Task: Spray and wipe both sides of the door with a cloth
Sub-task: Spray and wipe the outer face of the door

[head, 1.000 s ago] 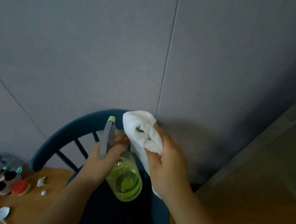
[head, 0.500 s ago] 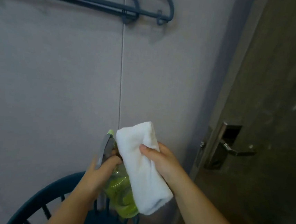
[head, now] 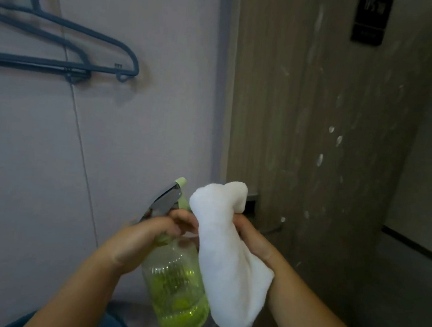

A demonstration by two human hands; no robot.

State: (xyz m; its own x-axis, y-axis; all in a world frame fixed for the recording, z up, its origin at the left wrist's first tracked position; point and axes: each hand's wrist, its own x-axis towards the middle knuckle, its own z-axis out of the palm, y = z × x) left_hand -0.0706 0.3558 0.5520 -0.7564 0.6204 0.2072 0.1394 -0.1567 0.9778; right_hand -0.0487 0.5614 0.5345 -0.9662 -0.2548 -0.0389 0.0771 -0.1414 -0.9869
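A tall wood-grain door (head: pixel 319 120) fills the right half of the view, dotted with pale smears and droplets, with a small dark plaque (head: pixel 370 18) near its top. To its left is a pale wall (head: pixel 144 77) where dark clothes hangers (head: pixel 62 51) hang, well apart from the hands. Low in the centre, the person's left hand (head: pixel 139 240) is curled around the neck of a clear spray bottle (head: pixel 176 286) holding yellow-green liquid, its nozzle aimed up toward the door's edge. Just beside it, touching the bottle, the right hand (head: pixel 252 239) grasps a bunched white cloth (head: pixel 229 259) that hangs down from the fist. This looks like the spraying step about to begin: the next move likely calls for turning the nozzle onto the door face, squeezing the trigger, then pressing the cloth flat and wiping. The cloth sits between nozzle and door and may catch the spray. The door handle is mostly hidden behind the cloth.
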